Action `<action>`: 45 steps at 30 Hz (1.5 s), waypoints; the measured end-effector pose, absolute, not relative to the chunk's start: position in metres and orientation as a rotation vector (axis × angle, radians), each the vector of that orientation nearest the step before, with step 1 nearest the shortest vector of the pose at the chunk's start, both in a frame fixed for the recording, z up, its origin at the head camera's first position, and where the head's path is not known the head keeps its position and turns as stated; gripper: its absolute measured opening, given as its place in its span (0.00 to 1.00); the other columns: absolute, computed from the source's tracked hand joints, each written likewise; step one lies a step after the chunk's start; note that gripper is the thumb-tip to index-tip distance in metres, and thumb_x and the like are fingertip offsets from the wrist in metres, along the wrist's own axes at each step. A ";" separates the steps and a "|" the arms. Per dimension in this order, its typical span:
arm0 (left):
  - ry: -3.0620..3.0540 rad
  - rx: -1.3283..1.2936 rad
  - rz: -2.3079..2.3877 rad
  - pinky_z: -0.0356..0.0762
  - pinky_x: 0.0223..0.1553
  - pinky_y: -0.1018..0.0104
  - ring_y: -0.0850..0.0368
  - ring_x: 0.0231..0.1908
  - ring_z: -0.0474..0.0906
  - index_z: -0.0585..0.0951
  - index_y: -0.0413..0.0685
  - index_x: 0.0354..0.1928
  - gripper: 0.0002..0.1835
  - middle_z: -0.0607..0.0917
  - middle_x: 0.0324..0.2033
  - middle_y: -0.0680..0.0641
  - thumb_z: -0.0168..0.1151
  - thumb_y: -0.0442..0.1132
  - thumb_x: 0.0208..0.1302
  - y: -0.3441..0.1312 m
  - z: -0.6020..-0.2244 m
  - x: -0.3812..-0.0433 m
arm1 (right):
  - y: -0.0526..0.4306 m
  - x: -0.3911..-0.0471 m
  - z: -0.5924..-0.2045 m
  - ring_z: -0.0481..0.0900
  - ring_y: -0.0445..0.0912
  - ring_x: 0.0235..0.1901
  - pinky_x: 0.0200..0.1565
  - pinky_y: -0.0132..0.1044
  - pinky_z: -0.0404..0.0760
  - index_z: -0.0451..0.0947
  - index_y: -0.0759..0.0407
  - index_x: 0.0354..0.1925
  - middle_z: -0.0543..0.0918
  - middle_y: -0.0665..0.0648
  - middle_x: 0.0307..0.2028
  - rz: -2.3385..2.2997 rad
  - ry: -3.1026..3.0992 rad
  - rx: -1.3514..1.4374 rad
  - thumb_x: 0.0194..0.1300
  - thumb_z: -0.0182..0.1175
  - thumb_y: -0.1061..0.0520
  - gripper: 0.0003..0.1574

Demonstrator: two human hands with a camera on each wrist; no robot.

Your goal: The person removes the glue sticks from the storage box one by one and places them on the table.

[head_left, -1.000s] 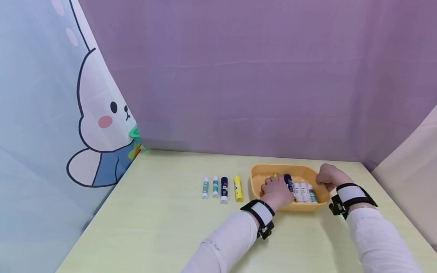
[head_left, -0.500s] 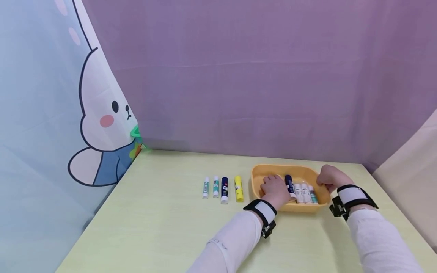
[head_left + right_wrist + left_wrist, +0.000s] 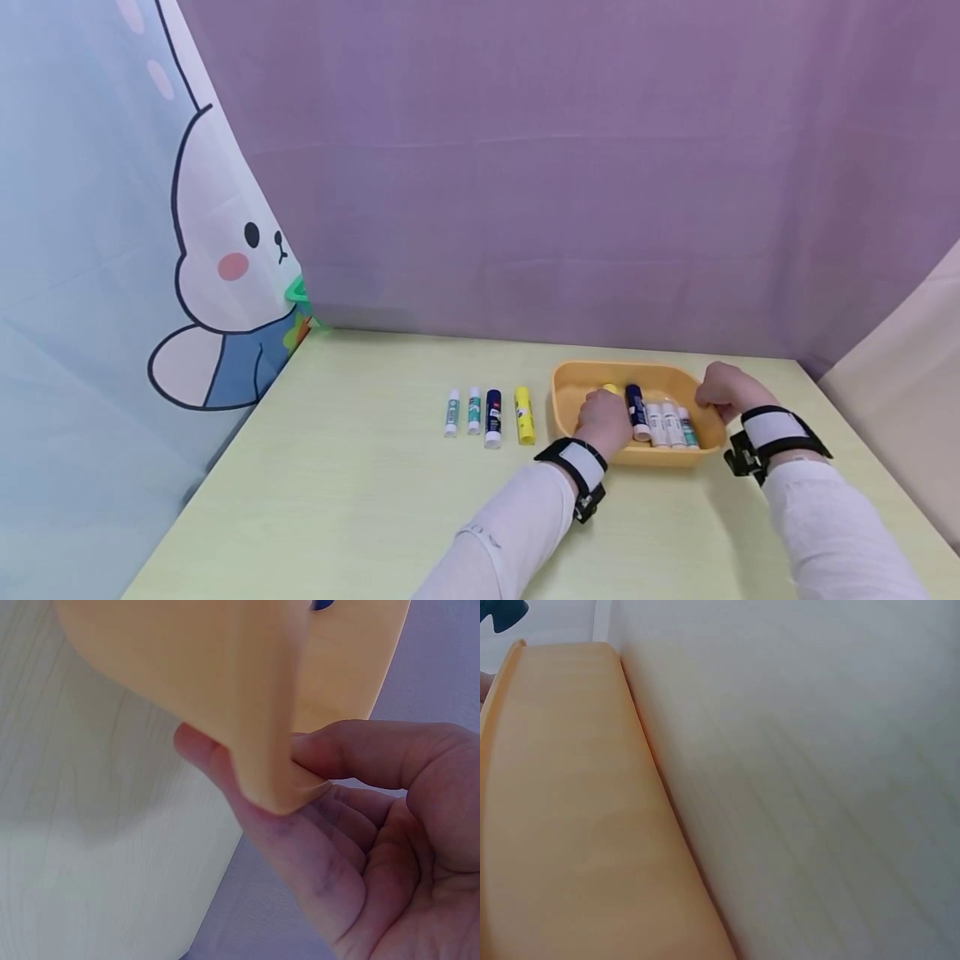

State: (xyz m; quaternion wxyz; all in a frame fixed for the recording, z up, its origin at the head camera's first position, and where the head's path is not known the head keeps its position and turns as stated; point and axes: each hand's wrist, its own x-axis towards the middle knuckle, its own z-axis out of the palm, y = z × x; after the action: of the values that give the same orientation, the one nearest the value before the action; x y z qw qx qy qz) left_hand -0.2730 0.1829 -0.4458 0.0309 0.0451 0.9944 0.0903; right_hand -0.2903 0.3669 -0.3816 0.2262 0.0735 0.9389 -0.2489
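In the head view an orange plastic basket (image 3: 693,392) stands on the table. My left hand (image 3: 602,419) reaches over its near wall, fingers curled down at a yellow glue stick (image 3: 611,388), of which only the end shows; the fingertips are hidden. To the right of that hand lie a dark blue glue stick (image 3: 637,410), two white glue sticks (image 3: 663,425) and a teal-and-white glue stick (image 3: 687,427). My right hand (image 3: 337,817) pinches the basket's right rim between thumb and fingers. The left wrist view shows mainly the basket's outer wall (image 3: 585,802).
Left of the basket, in a row on the pale table (image 3: 337,500), lie a yellow glue stick (image 3: 524,415), a dark blue one (image 3: 492,418) and two small teal-and-white ones (image 3: 474,410). A purple curtain (image 3: 525,192) hangs behind; a printed cloth (image 3: 82,333) covers the left side.
My left hand's fingers, spread forward over the yellow glue stick half a second ago, are now curled in, and the stick's yellow end shows again. The right hand keeps its hold on the rim.
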 end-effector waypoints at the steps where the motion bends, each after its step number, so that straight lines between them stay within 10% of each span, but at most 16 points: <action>1: 3.069 0.146 0.265 0.75 0.24 0.68 0.60 0.28 0.76 0.82 0.50 0.40 0.13 0.79 0.32 0.51 0.60 0.50 0.60 0.183 -0.445 -0.273 | 0.367 -0.290 -0.381 0.77 0.44 0.18 0.27 0.36 0.82 0.72 0.75 0.31 0.75 0.58 0.21 -0.681 2.590 0.201 0.50 0.50 0.69 0.09; 45: 2.989 0.354 0.524 0.71 0.27 0.72 0.62 0.29 0.72 0.83 0.47 0.32 0.09 0.80 0.33 0.54 0.63 0.45 0.59 0.158 -0.413 -0.275 | 0.368 -0.292 -0.385 0.76 0.43 0.16 0.24 0.36 0.81 0.72 0.75 0.29 0.74 0.57 0.18 -0.684 2.604 0.200 0.48 0.51 0.69 0.09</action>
State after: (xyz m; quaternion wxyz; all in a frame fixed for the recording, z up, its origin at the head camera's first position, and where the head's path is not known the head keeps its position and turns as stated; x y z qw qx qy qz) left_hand -0.2747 0.1581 -0.4131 0.0431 0.1157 0.9774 0.1714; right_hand -0.2925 0.3684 -0.3847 0.2189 0.0724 0.9411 -0.2472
